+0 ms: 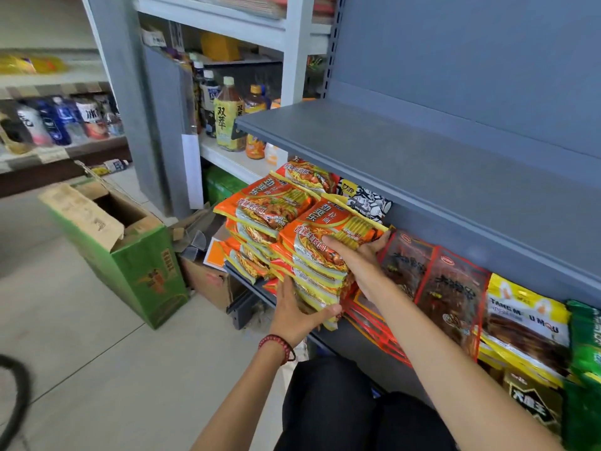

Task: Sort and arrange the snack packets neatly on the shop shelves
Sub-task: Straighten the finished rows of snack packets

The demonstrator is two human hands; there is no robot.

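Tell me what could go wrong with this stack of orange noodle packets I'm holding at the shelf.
The orange noodle stack is loose packets held between the left hand below and the right hand on top; lower packets could slide out and drop. The right hand sits against the dark red-edged packets, which may get pushed askew. A nudge could tip the neighbouring orange stack.

1. Small grocery shop, judging by the stock and fittings.
2. On the right, grey metal shelving [422, 164] with a slotted upright [335, 43], packed with stacked orange noodle packets [276, 203] and rows of bagged snacks [523, 323].
3. Farther back, bottled drinks [227, 115] lined up on a white shelf; more bottles [65, 122] displayed far left.
4. Near left, an opened green carton [136, 268] standing on the tiled floor [81, 369], restocking style.
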